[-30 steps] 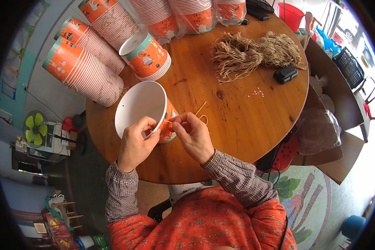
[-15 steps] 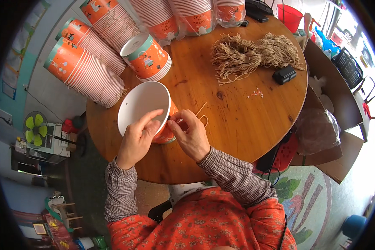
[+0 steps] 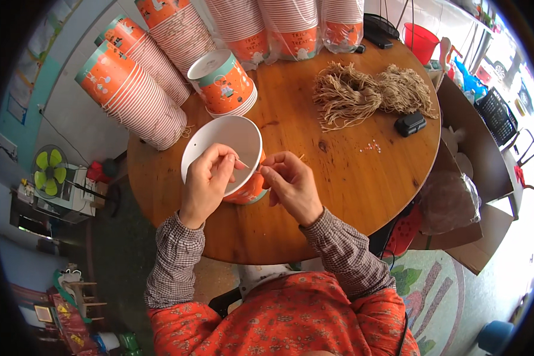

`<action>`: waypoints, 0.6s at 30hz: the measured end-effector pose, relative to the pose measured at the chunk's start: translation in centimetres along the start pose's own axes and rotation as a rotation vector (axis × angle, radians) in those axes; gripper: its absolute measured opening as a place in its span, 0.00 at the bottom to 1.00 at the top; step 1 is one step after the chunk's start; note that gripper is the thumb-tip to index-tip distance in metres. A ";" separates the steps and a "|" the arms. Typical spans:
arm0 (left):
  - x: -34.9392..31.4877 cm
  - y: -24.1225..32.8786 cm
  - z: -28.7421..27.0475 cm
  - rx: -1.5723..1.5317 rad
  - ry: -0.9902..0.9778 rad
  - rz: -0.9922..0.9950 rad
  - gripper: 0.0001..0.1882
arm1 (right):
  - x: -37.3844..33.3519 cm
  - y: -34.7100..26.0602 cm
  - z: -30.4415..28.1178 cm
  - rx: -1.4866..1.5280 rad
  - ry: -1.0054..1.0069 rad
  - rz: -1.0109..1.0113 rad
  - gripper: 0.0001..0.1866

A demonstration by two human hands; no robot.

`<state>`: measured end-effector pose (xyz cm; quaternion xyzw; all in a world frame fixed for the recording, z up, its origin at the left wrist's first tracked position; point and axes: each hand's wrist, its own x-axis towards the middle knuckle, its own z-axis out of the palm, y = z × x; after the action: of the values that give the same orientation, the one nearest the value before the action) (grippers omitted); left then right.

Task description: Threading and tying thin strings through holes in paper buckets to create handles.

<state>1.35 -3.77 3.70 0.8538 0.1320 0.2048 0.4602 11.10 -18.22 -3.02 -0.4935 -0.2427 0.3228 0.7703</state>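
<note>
One round orange-printed paper bucket with white lining (image 3: 234, 133) stands mouth-up just ahead of and between my hands: left hand (image 3: 204, 184) over its mouth, pinching a thin pale cord (image 3: 243, 164); right hand (image 3: 295, 187) narrowed by its outer wall, hold unclear.

Beyond the left edge of the round wooden table (image 3: 362, 190), a green-bladed fan (image 3: 50, 172) stands. Bright light whitens the floor (image 3: 489, 291) off the right edge.

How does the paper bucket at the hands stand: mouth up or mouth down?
Mouth up: the white inside of the paper bucket shows. The left hand hides part of it; I cannot tell if it is empty.
</note>
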 end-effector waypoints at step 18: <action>1.2 -0.3 0.4 -0.040 -0.252 0.059 0.10 | 1.2 -3.0 0.2 -0.376 -0.089 -0.245 0.06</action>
<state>2.63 -3.41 3.52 0.8670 0.0436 0.1118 0.4837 12.52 -18.12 -0.07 -0.5806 -0.3902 0.1975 0.6868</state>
